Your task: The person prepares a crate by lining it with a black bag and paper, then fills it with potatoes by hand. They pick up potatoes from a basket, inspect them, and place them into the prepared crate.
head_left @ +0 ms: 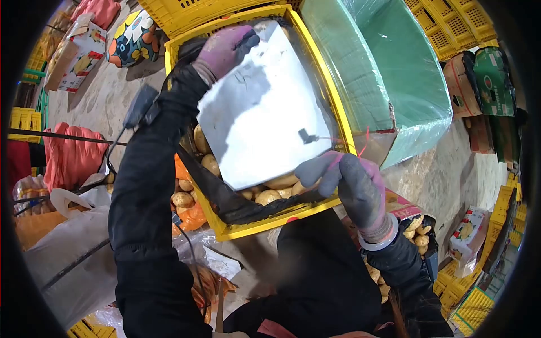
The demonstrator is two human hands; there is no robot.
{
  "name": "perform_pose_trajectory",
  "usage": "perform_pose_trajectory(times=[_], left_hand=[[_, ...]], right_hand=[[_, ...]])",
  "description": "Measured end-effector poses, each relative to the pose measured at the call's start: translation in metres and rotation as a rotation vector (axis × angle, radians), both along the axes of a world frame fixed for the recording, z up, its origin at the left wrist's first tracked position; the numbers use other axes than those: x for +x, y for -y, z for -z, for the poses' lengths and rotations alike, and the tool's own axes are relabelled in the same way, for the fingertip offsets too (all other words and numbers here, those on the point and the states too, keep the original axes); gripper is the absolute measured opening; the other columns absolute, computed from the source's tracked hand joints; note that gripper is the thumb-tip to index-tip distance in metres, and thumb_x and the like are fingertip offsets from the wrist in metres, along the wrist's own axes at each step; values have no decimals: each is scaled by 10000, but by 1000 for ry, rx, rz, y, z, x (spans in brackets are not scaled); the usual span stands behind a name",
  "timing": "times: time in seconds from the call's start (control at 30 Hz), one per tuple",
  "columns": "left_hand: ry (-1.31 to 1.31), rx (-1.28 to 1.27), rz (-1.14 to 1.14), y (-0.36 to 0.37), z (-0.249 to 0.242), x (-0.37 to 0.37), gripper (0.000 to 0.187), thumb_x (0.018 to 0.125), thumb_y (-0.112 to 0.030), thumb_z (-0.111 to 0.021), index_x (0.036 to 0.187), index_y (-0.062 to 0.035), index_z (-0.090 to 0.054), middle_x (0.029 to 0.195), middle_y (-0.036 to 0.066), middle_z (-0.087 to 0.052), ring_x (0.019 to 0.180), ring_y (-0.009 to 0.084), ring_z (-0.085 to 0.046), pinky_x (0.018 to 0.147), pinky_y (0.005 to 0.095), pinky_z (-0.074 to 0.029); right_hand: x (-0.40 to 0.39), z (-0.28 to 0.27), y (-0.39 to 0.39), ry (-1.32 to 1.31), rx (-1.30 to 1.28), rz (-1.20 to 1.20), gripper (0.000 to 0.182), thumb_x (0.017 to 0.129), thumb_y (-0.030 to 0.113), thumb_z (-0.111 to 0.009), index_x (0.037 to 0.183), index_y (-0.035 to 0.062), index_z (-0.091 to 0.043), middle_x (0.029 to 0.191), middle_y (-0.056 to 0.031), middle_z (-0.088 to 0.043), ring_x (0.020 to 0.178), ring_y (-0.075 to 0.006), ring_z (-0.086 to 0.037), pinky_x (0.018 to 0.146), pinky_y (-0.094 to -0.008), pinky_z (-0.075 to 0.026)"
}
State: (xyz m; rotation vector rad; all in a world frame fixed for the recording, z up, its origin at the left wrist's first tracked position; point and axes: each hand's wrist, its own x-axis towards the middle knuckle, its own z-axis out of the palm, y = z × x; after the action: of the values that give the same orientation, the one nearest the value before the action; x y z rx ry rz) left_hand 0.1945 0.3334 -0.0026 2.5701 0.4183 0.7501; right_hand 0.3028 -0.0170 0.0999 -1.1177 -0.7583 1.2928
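Observation:
A white sheet [276, 112] lies over potatoes [267, 196] in a yellow crate [259, 230] with a black plastic liner [217, 197]. My left hand [225, 50], in a pink and grey glove, is closed at the sheet's upper left edge. Beside the sheet's lower right corner, my right hand [355, 186], in a matching glove, has its fingers bent together over the crate's near right rim. What those fingers hold, if anything, I cannot tell. A thin red string [364, 144] shows just beyond them. Shadow covers the sheet's left part.
Green plastic-wrapped boxes [403, 73] stand against the crate's right side. More potatoes fill a container [420, 234] by my right forearm. At left are a white bag [79, 248] and a pink cloth [73, 155]. Cables cross the left side. A patterned round item [133, 39] stands farther back.

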Motion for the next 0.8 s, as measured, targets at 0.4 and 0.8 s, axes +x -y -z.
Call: perform_pose_trajectory(times=[0.4, 0.8], left_hand=[[610, -951, -124, 140, -30, 1, 253, 972, -269, -597, 939, -19, -573, 850, -20, -559, 805, 77, -481, 743, 237, -423], [578, -2005, 797, 93, 15, 27, 294, 1020, -234, -466, 1184, -8, -557, 960, 68, -633, 754, 155, -598, 688, 229, -519]], right_hand=[[4, 38, -90, -595, -71, 391, 432, 1010, 337, -429, 613, 190, -342, 538, 33, -231, 443, -127, -224, 447, -251, -185], [74, -16, -146, -429, 307, -465, 463, 1038, 425, -344, 989, 100, -670, 608, 29, -466, 474, -85, -393, 476, -233, -354]])
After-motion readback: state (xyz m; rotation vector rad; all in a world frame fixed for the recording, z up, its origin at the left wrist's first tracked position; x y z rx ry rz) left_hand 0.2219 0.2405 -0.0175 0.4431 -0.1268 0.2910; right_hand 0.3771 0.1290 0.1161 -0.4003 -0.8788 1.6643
